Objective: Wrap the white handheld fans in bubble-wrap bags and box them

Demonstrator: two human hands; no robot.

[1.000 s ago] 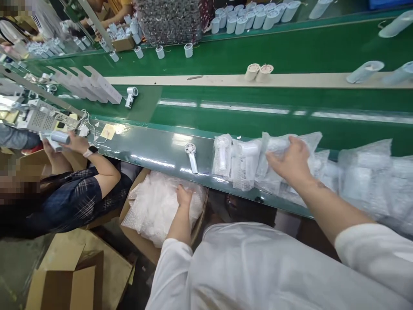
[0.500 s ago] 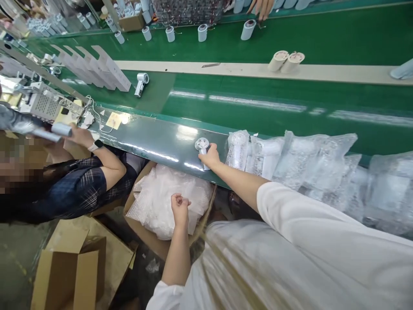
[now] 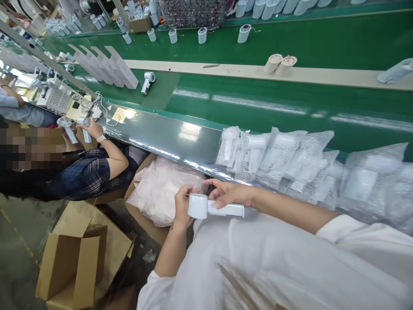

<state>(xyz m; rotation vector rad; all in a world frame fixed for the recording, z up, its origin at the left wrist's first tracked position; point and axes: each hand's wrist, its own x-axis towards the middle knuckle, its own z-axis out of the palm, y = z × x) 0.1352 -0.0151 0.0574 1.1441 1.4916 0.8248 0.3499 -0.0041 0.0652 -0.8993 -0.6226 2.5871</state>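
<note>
A pale handheld fan (image 3: pixel 226 209) lies sideways close to my body, its round head pointing left. My right hand (image 3: pixel 230 193) is closed around the handle, thumb on top and index finger stretched toward the head. Against the far left side of the head, my left hand (image 3: pixel 183 204) is curled, with its fingertips partly hidden behind the fan. A small translucent piece shows near the right fingertips, too unclear to name. Below my hands, a carton (image 3: pixel 137 209) holds a heap of bubble-wrap bags (image 3: pixel 158 191).
Several bagged fans (image 3: pixel 277 157) line the bench edge at right. A lone fan (image 3: pixel 148 82) and upright white boxes (image 3: pixel 121 71) stand on the green conveyor (image 3: pixel 245 92). A co-worker (image 3: pixel 93 172) at left holds two fans. An open carton (image 3: pixel 69 262) sits lower left.
My right hand has brought the fan from the bench toward my body and turned it sideways. My left hand has moved up to its head. The co-worker's fans have shifted.
</note>
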